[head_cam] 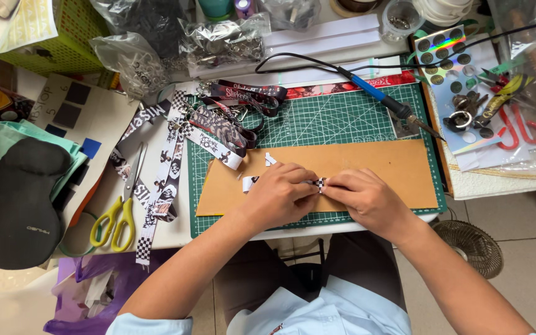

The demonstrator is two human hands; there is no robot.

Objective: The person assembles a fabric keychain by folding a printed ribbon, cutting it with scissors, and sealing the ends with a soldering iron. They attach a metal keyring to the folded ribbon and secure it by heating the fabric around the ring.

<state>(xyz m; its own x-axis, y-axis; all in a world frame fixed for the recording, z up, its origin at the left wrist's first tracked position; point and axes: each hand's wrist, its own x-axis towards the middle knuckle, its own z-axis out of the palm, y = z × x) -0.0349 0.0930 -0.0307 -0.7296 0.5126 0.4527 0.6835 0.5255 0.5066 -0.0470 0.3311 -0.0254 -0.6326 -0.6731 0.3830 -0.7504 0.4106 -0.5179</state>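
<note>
Head view, hands: the left hand (278,193) and the right hand (361,197) meet over the brown board (398,170); the fingers of both are pinched together on a short piece of checkered strap (321,183), which lies between the two hands, just above the board.
Head view, strap end: a white end of printed strap (249,183) comes out to the left of the left hand and rests on the board.
Head view, small scrap: a little white scrap (270,159) lies on the board, near and above the left hand.
Head view, work surface: the board lies on a green cutting mat (336,118) with a white grid, on a white table (175,232).
Head view, lanyards: a bunch of printed lanyards (218,124) with metal clips is spread over the left edge of the mat; some hang over the table edge.
Head view, tools: yellow-handled scissors (116,220) lie left of the mat; a blue-handled soldering iron (379,96) with a black cord lies on the upper right part of the mat.
Head view, bags: clear plastic bags (224,40) at the top hold metal clips and rings; the exact kind is hard to tell.
Head view, small jar: a clear round jar (400,18) at the top holds small metal parts.
Head view, right side: red-handled scissors (519,127) and a few metal rings lie on a shiny sheet.
Head view, left side: a black wrist rest (20,205) lies on a mint green folder.
</note>
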